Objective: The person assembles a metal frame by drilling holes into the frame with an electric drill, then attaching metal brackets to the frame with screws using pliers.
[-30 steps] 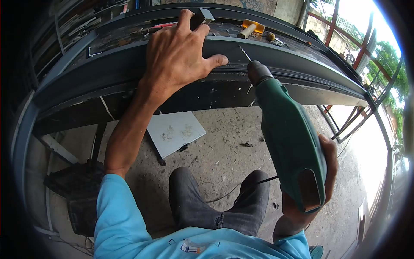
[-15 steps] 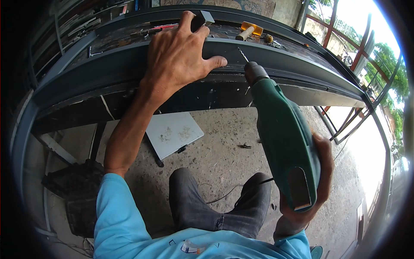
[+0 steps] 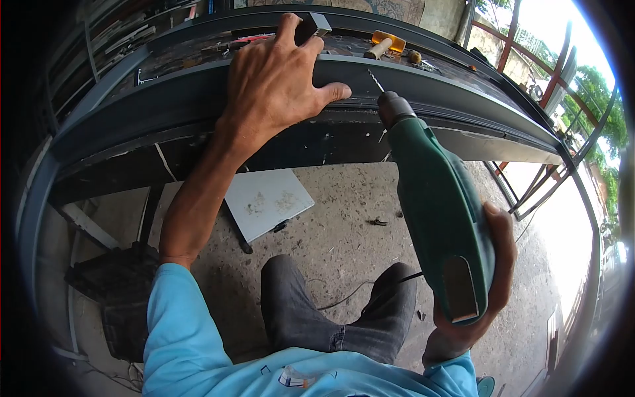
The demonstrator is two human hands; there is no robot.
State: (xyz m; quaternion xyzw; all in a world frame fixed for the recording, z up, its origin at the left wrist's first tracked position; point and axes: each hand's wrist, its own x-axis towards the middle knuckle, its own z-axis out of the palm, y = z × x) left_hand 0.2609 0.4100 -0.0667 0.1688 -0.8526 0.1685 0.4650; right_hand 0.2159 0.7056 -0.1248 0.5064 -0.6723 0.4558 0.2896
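Observation:
My left hand (image 3: 271,86) grips a short dark square metal tube (image 3: 313,26) at the top edge of a long grey metal bar (image 3: 423,83), its thumb stretched out to the right along the bar's face. My right hand (image 3: 499,264) is wrapped round the handle of a green power drill (image 3: 440,198), which points up and away from me. The thin drill bit (image 3: 376,79) has its tip at the bar's front face, right of my left thumb. Whether the tip touches the metal cannot be made out.
Behind the bar lie an orange-and-clear tool (image 3: 390,43), a wooden handle (image 3: 378,49) and scattered small tools. A pale panel (image 3: 268,205) is under the bench. A black crate (image 3: 122,298) stands at the lower left. The drill's cable runs past my knees.
The drill and my right hand have shifted very slightly to the right in the view. My left hand keeps the same hold on the tube.

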